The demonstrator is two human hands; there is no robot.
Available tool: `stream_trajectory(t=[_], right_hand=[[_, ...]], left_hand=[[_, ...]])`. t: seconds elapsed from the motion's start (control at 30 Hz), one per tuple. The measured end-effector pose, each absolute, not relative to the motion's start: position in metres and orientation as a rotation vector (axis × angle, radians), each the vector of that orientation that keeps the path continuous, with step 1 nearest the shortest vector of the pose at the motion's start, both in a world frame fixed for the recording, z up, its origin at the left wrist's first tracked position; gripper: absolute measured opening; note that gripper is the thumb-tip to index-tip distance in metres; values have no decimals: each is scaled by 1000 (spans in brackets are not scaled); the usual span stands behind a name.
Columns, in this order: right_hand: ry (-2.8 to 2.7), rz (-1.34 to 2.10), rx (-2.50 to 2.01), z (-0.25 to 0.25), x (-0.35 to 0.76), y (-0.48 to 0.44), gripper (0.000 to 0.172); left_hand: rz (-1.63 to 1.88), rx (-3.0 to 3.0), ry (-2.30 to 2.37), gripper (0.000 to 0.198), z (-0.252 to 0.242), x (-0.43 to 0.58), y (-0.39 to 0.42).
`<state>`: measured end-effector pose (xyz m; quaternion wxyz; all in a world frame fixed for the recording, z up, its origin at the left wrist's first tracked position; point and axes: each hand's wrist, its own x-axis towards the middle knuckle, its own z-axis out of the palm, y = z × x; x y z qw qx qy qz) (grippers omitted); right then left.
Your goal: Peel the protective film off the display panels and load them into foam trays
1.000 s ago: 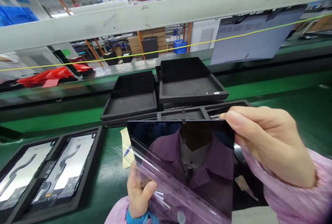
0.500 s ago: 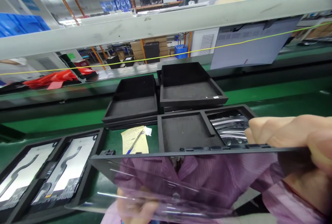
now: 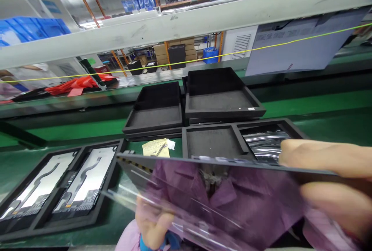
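A dark glossy screen panel (image 3: 232,200) is held nearly flat in front of me, mirroring a purple smock. My right hand (image 3: 328,177) pinches the panel's right edge, fingers above and thumb below. My left hand (image 3: 151,224) is closed on a clear protective film (image 3: 162,208) that curls away from the panel's lower left side. Just beyond the panel lies a black two-compartment foam tray (image 3: 213,142); its right compartment holds crumpled clear film (image 3: 261,144).
A black tray (image 3: 116,165) at the left holds two panels with flex cables. Two stacks of empty black trays (image 3: 221,102) stand behind. A yellow note with a pen (image 3: 155,148) lies on the green conveyor belt (image 3: 319,105). A grey shelf beam (image 3: 186,18) runs overhead.
The panel has tipped from upright and facing me to nearly flat, and swung wider across the view. The film stays peeled at its lower left. My head has shifted slightly.
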<state>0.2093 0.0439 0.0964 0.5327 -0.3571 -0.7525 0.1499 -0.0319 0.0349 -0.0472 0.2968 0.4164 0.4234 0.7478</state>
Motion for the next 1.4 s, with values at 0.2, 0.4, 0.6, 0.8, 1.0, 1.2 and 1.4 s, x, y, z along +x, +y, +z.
stream_trajectory(t=[0.2, 0.4, 0.6, 0.8, 1.0, 1.2, 1.4], right_hand=[[-1861, 375, -826, 97, 191, 37, 16], [-1854, 419, -806, 97, 186, 45, 15], [-1881, 429, -808, 101, 186, 43, 13], [-1859, 678, -1151, 97, 196, 92, 54], [-1648, 1239, -1316, 69, 193, 151, 68], [-2025, 735, -825, 86, 175, 104, 34], [-2159, 407, -613, 97, 167, 67, 19]], left_hand=[[1883, 691, 1202, 49, -35, -22, 39], [1856, 632, 1135, 50, -38, -22, 36], [1804, 747, 1082, 49, -55, -34, 38], [1530, 1009, 915, 73, -57, -41, 59], [1502, 951, 1037, 90, -61, -45, 61], [1768, 1026, 1142, 74, -83, -67, 57], [1722, 954, 1107, 60, -81, -70, 47]])
